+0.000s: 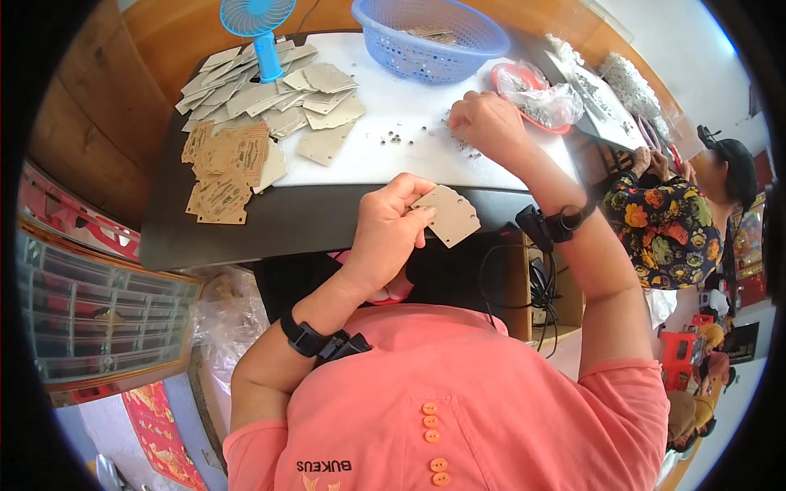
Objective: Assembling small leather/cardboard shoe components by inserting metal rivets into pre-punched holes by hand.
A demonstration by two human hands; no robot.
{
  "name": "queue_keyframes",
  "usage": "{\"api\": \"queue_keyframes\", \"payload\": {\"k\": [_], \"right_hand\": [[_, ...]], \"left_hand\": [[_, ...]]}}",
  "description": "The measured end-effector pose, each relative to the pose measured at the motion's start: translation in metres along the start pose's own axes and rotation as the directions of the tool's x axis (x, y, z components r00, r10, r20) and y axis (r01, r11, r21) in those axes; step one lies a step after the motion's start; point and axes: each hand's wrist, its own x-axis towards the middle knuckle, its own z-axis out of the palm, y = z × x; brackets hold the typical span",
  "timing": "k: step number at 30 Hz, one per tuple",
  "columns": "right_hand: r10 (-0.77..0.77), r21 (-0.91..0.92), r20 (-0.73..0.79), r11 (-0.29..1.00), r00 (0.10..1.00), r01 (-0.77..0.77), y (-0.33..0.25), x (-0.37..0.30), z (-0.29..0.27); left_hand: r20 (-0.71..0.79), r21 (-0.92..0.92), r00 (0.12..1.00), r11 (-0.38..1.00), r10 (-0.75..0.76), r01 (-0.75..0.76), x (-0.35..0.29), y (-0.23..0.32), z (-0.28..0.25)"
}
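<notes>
My left hand (386, 222) is closed on a beige flat plate (449, 216) with small holes and a notched edge, held just in front of the table's near edge. Farther off and to the right, my right hand (485, 119) reaches over the white tabletop with its fingers drawn together. Whatever is between those fingertips is hidden. Beneath and beside it lies a scatter of tiny metal pieces (467, 150). Several small ring-like metal parts (396, 139) sit on the white surface between my two hands.
Beige plates (327, 78) are heaped at the left, with brown printed plates (225, 168) nearer. A blue fan (267, 57) stands among them. Behind are a blue basket (385, 41) and a red bowl (557, 127) holding a plastic bag. Another person (667, 209) works at the right.
</notes>
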Motion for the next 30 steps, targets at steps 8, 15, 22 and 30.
{"api": "queue_keyframes", "payload": {"k": [8, 15, 22, 30], "right_hand": [[-0.130, -0.047, 0.013, 0.990, 0.991, 0.130, 0.004, -0.004, 0.003], [-0.183, -0.050, 0.064, 0.981, 0.981, 0.187, 0.003, -0.003, 0.006], [-0.187, -0.075, 0.051, 0.979, 0.981, 0.190, 0.007, -0.008, 0.011], [-0.164, -0.047, 0.046, 0.985, 0.985, 0.166, 0.009, -0.007, 0.008]], "left_hand": [[-0.048, 0.040, 0.998, 0.999, -0.031, 0.033, -0.003, 0.011, 0.004], [-0.060, 0.022, 0.998, 0.999, -0.028, 0.030, 0.001, 0.003, 0.003], [-0.118, -0.006, 0.993, 1.000, -0.027, 0.027, -0.002, 0.011, 0.009], [-0.130, -0.002, 0.991, 1.000, -0.013, 0.012, 0.003, 0.009, 0.008]]}}
